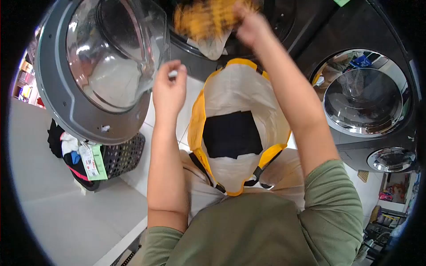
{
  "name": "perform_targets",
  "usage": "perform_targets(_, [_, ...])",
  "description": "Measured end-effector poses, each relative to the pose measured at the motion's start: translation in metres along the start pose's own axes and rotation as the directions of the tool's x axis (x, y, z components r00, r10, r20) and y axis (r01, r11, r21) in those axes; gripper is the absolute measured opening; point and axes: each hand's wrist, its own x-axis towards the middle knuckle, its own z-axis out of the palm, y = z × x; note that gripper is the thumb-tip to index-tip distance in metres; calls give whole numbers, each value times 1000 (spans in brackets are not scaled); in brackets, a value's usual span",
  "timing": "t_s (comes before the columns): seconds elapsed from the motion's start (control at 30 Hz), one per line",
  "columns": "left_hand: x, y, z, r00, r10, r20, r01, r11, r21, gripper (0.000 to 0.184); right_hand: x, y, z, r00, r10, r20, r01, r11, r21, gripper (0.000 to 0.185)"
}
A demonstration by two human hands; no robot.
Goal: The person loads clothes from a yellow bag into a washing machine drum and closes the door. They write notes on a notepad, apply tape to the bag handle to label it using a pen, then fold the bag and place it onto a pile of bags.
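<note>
White tiles (368, 195) floor this laundry room, where three round machine doors show: one swung wide open (104, 57), two closed at the right. One yellow-rimmed bag (235, 88) stands between the person's legs; one basket (126, 155) of clothes sits leftward. The right hand (252, 29) clamps one blurred yellow checked cloth (206, 20) above the bag. One black cloth (233, 134) lies inside. The left hand's (170, 84) fingers curl; whether they grip anything, I can't tell.
</note>
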Motion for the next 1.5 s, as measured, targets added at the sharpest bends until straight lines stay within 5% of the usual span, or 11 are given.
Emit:
perform_targets(0.1, [-1, -8, 0, 1000, -8, -16, 5, 986, -168, 25, -13, -52, 11, 888, -410, -207, 394, 912, -116, 69])
perform_targets(0.13, [-2, -9, 0, 1000, 5, 16, -4, 994, -109, 23, -17, -23, 7, 928, -369, 52, 357, 841, -406, 45])
perform_targets(0.2, [-2, -5, -2, 994, 89, 70, -93, 994, 63, 23, -30, 50, -6, 854, 71, 515, 423, 480, -768, 28])
perform_targets(0.3, [-3, -3, -2, 992, 110, 65, -112, 993, 37, 23, -67, 196, -23, 553, 828, 93, 194, -19, -981, 25])
perform_targets(0.47, [-3, -6, -5, 991, 83, 102, -89, 994, 58, 23, -180, 391, -85, 954, 288, 81, 228, -525, -820, 45])
perform_targets(0.73, [-10, 4, 1, 970, 120, 213, -148, 981, 122, 20, -123, 338, -123, 977, 90, -193, -149, -358, -922, 36])
perform_targets(0.97, [-14, 13, 9, 951, 228, 209, -249, 965, 79, 18, -144, 436, -139, 547, 289, -786, -825, 342, -449, 66])
perform_targets(1.07, [-22, 9, 10, 939, 229, 258, -261, 961, 96, 17, -132, 399, -145, 617, 553, -559, -782, 513, -355, 58])
perform_targets(1.13, [-23, 11, 9, 926, 242, 289, -272, 960, 69, 16, -117, 334, -129, 890, 224, -396, -450, 301, -841, 55])
perform_targets(1.3, [-21, 10, 2, 897, 146, 417, -154, 988, -15, 29, -145, 112, -64, 994, -104, -20, -19, 6, -1000, 41])
perform_targets(1.5, [-39, 13, 29, 812, 447, 374, -423, 894, -149, 83, -192, -15, 4, 913, -194, 359, 399, 614, -681, 28])
